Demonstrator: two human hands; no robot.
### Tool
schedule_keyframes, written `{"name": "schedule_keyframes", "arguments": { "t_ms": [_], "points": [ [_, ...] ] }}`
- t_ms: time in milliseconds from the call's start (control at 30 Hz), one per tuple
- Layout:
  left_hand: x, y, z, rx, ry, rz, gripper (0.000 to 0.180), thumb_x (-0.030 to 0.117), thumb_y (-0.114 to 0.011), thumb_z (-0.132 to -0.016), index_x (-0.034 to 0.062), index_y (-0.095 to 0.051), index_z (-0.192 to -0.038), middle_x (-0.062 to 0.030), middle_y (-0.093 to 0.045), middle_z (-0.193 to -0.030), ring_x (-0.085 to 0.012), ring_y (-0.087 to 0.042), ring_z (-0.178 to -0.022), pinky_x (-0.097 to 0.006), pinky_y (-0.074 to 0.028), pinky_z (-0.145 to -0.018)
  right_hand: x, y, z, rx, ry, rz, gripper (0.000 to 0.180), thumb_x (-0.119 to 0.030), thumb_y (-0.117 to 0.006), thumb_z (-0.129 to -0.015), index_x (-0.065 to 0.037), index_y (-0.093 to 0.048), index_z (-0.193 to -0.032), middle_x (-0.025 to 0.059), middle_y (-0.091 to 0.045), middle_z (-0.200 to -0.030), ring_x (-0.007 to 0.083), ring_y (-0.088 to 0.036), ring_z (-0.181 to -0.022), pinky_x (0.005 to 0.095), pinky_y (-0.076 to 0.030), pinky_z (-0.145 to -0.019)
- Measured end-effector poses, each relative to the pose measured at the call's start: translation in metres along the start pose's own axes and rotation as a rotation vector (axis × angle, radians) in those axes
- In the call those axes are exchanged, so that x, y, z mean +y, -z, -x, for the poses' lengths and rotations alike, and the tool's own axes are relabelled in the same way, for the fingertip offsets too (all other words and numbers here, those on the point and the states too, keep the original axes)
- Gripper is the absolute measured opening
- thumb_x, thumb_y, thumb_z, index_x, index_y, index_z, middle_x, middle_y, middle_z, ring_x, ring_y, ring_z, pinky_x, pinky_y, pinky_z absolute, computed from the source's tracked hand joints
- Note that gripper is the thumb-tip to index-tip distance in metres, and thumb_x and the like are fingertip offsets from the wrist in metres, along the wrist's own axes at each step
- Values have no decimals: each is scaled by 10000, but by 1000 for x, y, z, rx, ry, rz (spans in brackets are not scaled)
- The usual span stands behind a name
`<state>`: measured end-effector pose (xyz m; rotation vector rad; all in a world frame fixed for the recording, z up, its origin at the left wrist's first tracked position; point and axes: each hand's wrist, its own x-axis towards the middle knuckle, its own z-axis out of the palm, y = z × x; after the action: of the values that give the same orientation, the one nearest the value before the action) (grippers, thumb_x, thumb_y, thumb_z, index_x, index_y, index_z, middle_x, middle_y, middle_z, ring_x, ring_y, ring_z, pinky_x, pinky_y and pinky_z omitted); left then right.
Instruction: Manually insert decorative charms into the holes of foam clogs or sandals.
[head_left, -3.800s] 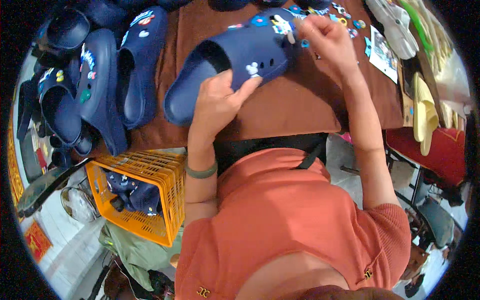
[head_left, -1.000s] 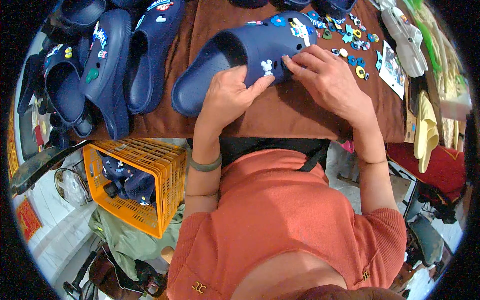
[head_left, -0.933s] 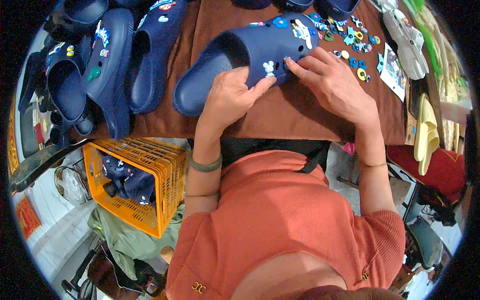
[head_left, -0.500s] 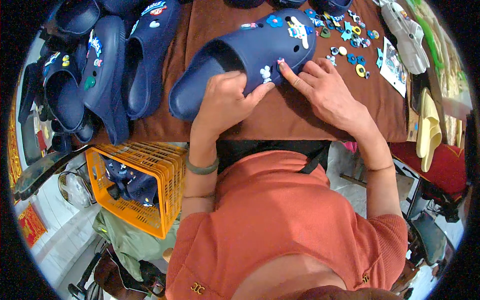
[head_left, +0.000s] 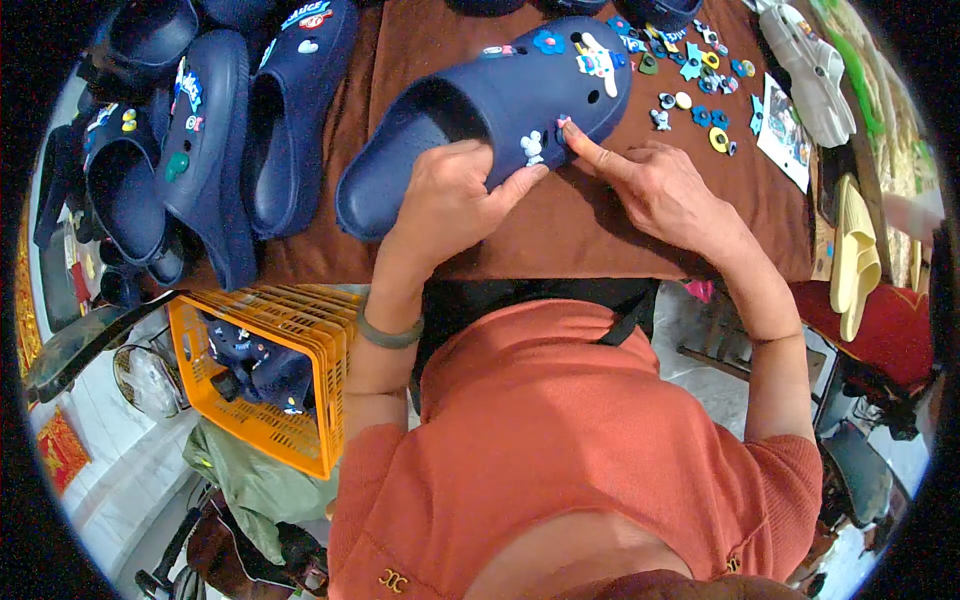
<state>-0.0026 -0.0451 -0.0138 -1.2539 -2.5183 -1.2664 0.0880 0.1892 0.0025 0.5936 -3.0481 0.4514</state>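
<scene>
A dark blue clog (head_left: 440,95) lies slanted on the brown cloth, its toe toward the upper right. My left hand (head_left: 450,200) grips its near side, fingers hooked inside the opening and thumb along the outer wall. White and blue charms dot the upper, among them a white figure-shaped charm (head_left: 531,148) just beyond my left thumb. On the clog's near edge, a small pink charm (head_left: 563,124) sits under the tip of my right index finger. The other fingers of my right hand (head_left: 655,190) are curled, and its thumb is mostly hidden.
Several loose charms (head_left: 700,75) are scattered right of the clog, near a white card (head_left: 785,135). More blue clogs (head_left: 300,120) stand at the left. White clogs (head_left: 810,75) and yellow slippers (head_left: 855,255) are at the right. An orange crate (head_left: 325,400) holding clogs is below the table edge.
My right hand has drawn back slightly to the right, its index fingertip still at the pink charm. The clog and my left hand are nearly unmoved.
</scene>
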Motion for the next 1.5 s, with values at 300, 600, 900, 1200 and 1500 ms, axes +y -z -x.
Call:
{"name": "schedule_keyframes", "arguments": {
  "t_ms": [300, 600, 900, 1200, 1500],
  "points": [
    [-4, 4, -3, -87, -40, -6, 257, 223, -774, -765, -7, -661, -783, -172, -645, -684, -320, -631, -587, -378, -473, -526, -18, 3, -10, -102, -117, 89, 728, -14, -560, -792, -190, -348, -1465, 149, -505, -541, 315, -529, -476, 447, -420, -496],
    [2, 12, -20, -206, 257, 289, 322, 210, -686, -856, -15, -627, -1078, -134, -678, -1009, -168, -641, -920, -316, -491, -823, 4, 0, -30, 386, -11, -294, 262, -131, -708, -797, -112, -713, -1058, 78, -624, -735, 258, -621, -745, 345, -502, -671],
    [-6, 2, -18, -307, 257, 745, 382, 151, -643, -883, -2, -544, -1218, -9, -595, -1104, -108, -542, -1006, -289, -450, -923, 6, 24, -48, 194, -122, -449, 187, -132, -725, -792, -41, -657, -940, 84, -667, -824, 201, -651, -770, 315, -509, -705],
    [-18, -12, -14, -270, 300, 585, 246, 199, -662, -852, -6, -572, -953, 2, -528, -817, -95, -471, -757, -292, -401, -674, 8, 44, -82, -40, 174, 23, 177, -132, -697, -732, -48, -580, -836, 149, -633, -749, 341, -635, -747, 419, -494, -648],
    [-5, -2, -22, -261, 226, 746, 205, 110, -611, -869, -22, -583, -1024, -1, -562, -824, -99, -487, -739, -289, -438, -646, 10, 54, -95, -109, 146, 64, 245, -145, -747, -679, -39, -553, -784, 96, -611, -728, 282, -618, -770, 375, -463, -685]
  ]
}}
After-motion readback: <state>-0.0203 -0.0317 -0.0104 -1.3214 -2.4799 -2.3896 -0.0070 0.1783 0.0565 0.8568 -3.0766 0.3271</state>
